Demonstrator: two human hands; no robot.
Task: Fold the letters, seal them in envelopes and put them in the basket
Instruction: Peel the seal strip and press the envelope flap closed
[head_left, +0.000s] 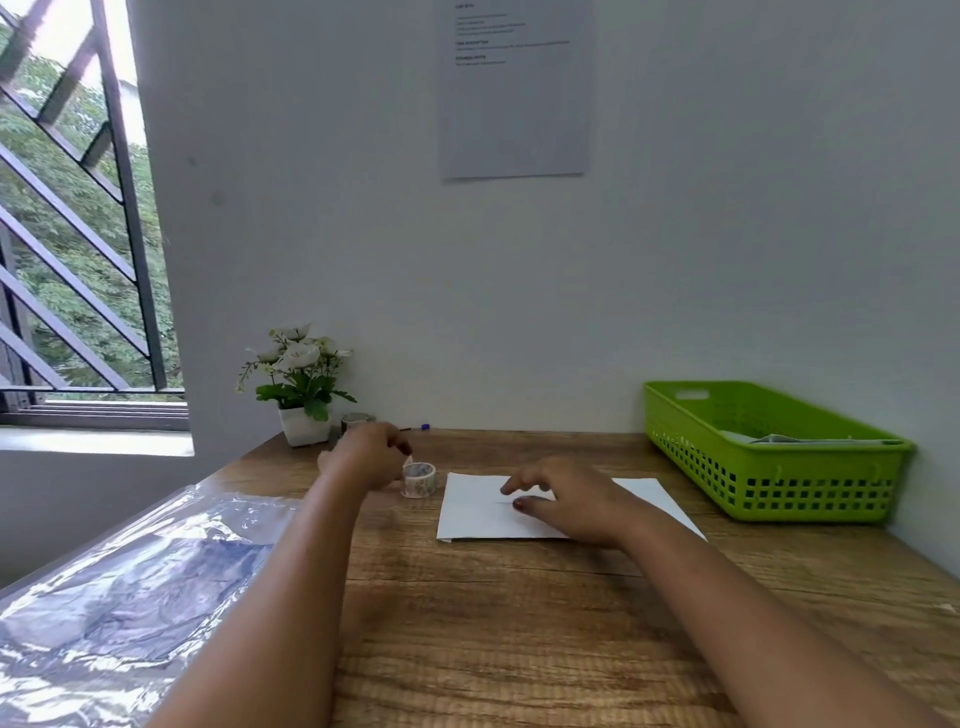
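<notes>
The printed sheet (514, 88) on the wall is too blurred to read.

- A potted plant (298, 384) with white flowers is set at the table's (519, 623) far left corner.
- A printed sheet (515, 88) is fixed to the wall, upper centre.
- Crinkled clear plastic (119, 597) is spread at lower left.

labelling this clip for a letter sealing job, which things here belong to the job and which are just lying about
Job:
white envelope under the right hand
patterned tape roll beside the left hand
green basket

Lying about:
potted white flowers
spare tape roll by the pot
pen
clear plastic sheet
printed sheet on the wall
</notes>
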